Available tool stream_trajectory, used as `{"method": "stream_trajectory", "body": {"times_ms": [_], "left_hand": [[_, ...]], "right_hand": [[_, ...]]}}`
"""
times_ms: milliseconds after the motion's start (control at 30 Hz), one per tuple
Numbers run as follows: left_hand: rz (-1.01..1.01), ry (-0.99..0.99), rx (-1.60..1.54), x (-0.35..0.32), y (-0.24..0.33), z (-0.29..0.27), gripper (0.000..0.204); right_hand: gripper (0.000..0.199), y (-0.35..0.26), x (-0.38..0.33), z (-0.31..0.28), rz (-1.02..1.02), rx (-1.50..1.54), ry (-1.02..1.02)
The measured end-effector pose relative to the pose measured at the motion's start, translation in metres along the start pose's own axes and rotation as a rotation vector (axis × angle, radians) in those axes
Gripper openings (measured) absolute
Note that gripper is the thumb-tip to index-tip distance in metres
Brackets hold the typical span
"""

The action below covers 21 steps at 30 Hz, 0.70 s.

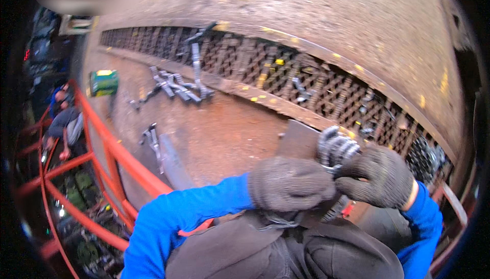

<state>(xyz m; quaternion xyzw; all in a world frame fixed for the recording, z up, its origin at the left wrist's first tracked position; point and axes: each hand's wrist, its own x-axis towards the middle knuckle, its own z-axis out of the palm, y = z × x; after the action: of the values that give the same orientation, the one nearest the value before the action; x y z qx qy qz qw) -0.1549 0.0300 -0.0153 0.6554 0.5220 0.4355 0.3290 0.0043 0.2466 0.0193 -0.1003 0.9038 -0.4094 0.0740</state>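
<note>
Both my hands wear dark grey knitted gloves and are close together over my lap. My left hand (291, 184) is curled, with the back of its glove showing; what its fingers hold, if anything, is hidden. On the right, my right hand (377, 177) is closed, thumb and fingers bent together at the edge of a shiny, ribbed grey-white bundle (338, 147). Blur keeps me from telling what the bundle is or what exactly the fingers grip. A flat brown plate (298, 140) lies just beyond my hands.
Beyond runs a rusty floor grating (326, 90) with loose metal bits. Several metal rods (176, 86) lie at its near edge, by a green box (104, 82). An orange railing (115, 149) bounds the left; a person (66, 120) is past it. Metal pieces (426, 156) pile up at right.
</note>
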Motion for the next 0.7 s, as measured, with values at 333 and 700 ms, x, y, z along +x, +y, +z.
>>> {"method": "stream_trajectory", "body": {"times_ms": [333, 700], "left_hand": [[-0.165, -0.087, -0.013, 0.005, 0.012, -0.016, 0.032], [0.035, -0.172, 0.108, -0.007, -0.002, -0.01, 0.041]], "right_hand": [[0.02, -0.012, 0.0, 0.01, 0.017, -0.326, 0.17], [0.018, 0.012, -0.005, 0.011, 0.016, -0.115, 0.069]]}}
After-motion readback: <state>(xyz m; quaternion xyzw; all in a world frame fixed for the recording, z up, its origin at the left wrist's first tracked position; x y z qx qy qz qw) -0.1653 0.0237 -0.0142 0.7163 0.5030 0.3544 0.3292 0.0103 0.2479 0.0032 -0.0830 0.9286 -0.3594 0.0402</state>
